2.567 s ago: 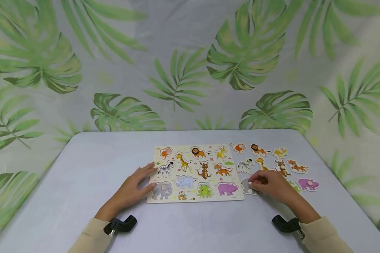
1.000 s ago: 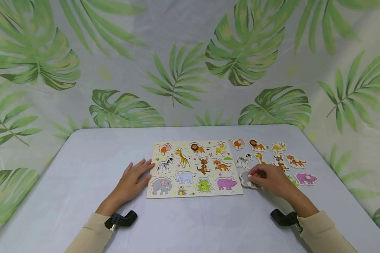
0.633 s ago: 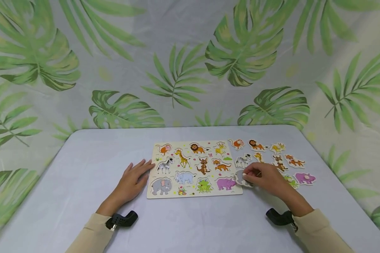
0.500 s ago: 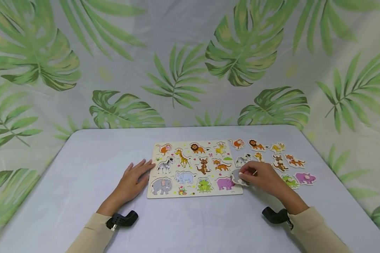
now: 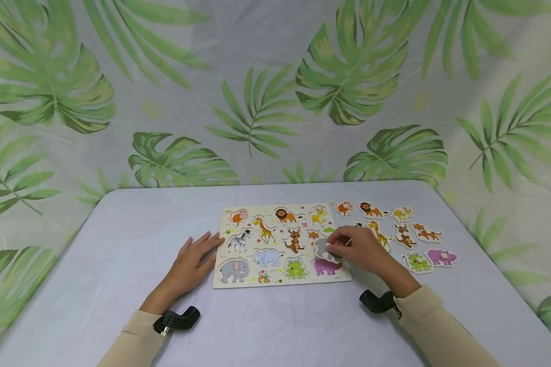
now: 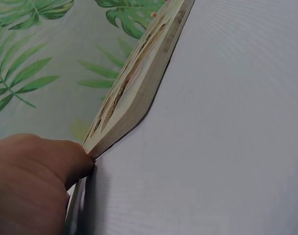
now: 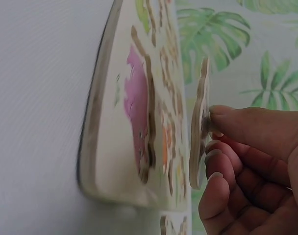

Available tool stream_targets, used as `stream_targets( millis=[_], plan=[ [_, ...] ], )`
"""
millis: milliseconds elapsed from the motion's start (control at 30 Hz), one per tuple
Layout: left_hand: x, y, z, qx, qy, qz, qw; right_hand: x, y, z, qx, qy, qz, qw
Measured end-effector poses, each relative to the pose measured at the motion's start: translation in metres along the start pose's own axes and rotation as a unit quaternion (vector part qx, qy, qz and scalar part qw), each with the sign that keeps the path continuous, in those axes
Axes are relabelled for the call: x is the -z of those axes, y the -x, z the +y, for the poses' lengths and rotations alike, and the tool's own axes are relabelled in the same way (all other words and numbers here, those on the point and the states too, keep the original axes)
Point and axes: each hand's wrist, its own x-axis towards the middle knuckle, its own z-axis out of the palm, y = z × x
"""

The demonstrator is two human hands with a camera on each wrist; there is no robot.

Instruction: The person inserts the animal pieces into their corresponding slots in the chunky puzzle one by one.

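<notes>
A wooden animal puzzle board (image 5: pixel 275 278) lies flat on the table, its recesses printed with matching animals. My right hand (image 5: pixel 365 250) pinches the grey elephant puzzle piece (image 5: pixel 322 248) by its knob, over the board's right part. In the head view the piece overlaps the hippo and tiger recesses; in the right wrist view a gap shows between the elephant piece (image 7: pixel 198 132) and the board (image 7: pixel 105 161). My left hand (image 5: pixel 190 265) rests at the board's left edge with fingers extended, fingertips on the rim. In the left wrist view its thumb (image 6: pixel 65 159) touches the board's side.
Several loose pieces lie right of the board, among them a monkey (image 5: pixel 343 208), a lion (image 5: pixel 373 210), a giraffe (image 5: pixel 379 234), a frog (image 5: pixel 419 262) and a purple hippo (image 5: pixel 442 257). My right hand partly hides a zebra piece. A leaf-print cloth (image 5: pixel 257 102) hangs behind the table.
My right hand has lifted the elephant piece from the table among the loose pieces and carried it left over the board. My left hand has stayed at the board's left edge.
</notes>
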Motion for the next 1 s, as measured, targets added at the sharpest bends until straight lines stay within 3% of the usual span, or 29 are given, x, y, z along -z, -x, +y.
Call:
stream_targets(
  millis=[1000],
  plan=[
    [-0.001, 0.0, -0.001, 0.001, 0.02, 0.002, 0.9998, -0.052, -0.032, -0.052, 0.075, -0.082, -0.037, 0.993]
  ],
)
